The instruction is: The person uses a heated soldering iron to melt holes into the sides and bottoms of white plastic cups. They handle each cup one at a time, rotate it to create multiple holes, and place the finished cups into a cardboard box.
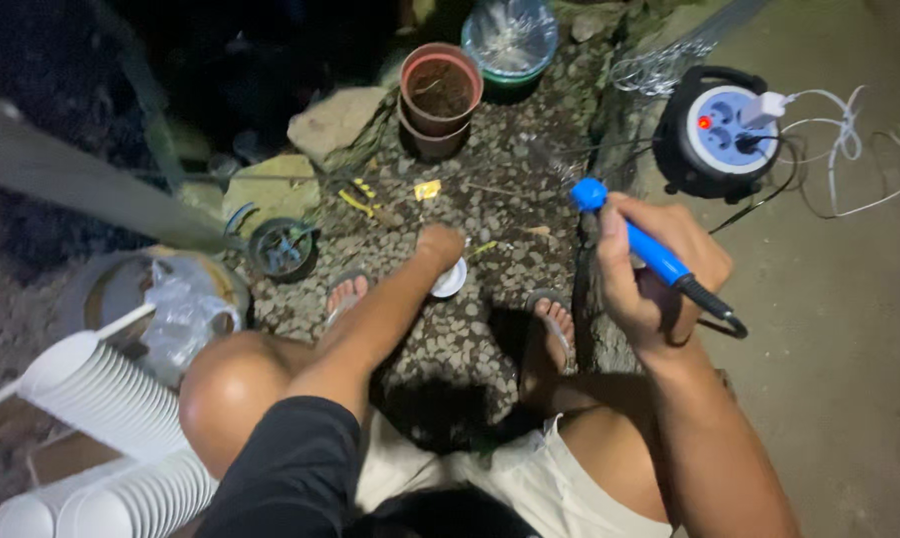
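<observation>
Held a blue soldering iron (637, 242) in the right hand (654, 274), fist wrapped round its handle, tip raised above the pebbled ground (490, 199). Pressed the left hand (438, 246) closed onto a small white cup (451, 279) set on the pebbles between two sandalled feet. Lay in long nested rows at lower left: more white cups (101, 399). Stood farther off, two stacked terracotta pots (438, 95), the upper showing only dark soil, beside a clear plastic container (510, 38), contents unclear. Sat at right, a cable reel (721, 130) with plugs in.
</observation>
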